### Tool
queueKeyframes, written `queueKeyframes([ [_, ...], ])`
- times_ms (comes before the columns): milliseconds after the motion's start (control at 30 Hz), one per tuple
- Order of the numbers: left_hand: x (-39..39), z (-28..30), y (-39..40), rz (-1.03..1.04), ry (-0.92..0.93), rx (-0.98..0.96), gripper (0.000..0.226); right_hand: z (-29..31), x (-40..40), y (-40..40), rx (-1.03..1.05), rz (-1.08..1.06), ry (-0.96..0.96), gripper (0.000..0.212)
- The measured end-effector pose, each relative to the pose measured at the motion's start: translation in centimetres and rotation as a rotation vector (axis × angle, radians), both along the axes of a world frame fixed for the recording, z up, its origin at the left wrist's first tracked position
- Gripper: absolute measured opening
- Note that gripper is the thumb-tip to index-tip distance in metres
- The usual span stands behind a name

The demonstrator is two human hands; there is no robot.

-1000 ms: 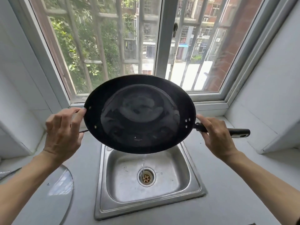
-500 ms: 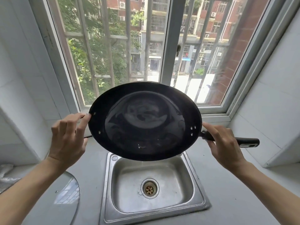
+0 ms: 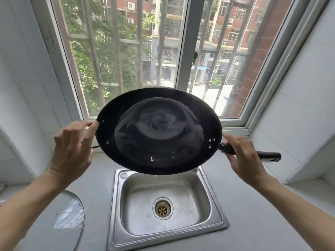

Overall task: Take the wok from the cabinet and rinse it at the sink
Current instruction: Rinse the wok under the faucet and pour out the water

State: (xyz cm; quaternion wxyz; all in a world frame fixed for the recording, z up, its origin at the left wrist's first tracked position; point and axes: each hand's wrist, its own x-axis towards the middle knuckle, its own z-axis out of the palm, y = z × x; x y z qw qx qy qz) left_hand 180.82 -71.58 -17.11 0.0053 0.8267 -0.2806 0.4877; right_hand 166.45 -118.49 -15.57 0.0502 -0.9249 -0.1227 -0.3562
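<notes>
Wok [image 3: 157, 131], dark and round, held in the air above the sink [image 3: 215, 212], tipped so that its inner face is turned toward the camera and its lower rim hangs over the back edge of the basin. Over the last second it has kept the same tilt and the same grips, while sink and wok both sit lower in the view and more of the window [image 3: 183, 51] shows above (a lift of the head, it seems, more than any travel of the pan). The left hand [image 3: 72, 147] is closed on the wok's left rim, where a small helper handle is mostly hidden behind the fingers; the right hand [image 3: 243, 156] is wrapped round the long black handle [image 3: 268, 156], whose end sticks out past the knuckles. The inner surface shines as if wet, with a few bright spots near the lower rim, and what may be a drop hangs just below it, which suggests the water is being drained off, so the rinse is probably near its end. No tap can be made out. A glass lid [image 3: 70, 216] lies on the grey tabletop [image 3: 253, 223] to the left of the sink, well apart from the wok.
</notes>
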Motion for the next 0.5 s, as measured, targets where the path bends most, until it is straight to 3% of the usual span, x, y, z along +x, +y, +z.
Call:
queueKeyframes([
  [500, -0.2, -0.4, 1.7, -0.037, 0.097, 0.074, 0.082, -0.2, -1.1, 0.8, -0.092, 0.026, 0.022, 0.082],
])
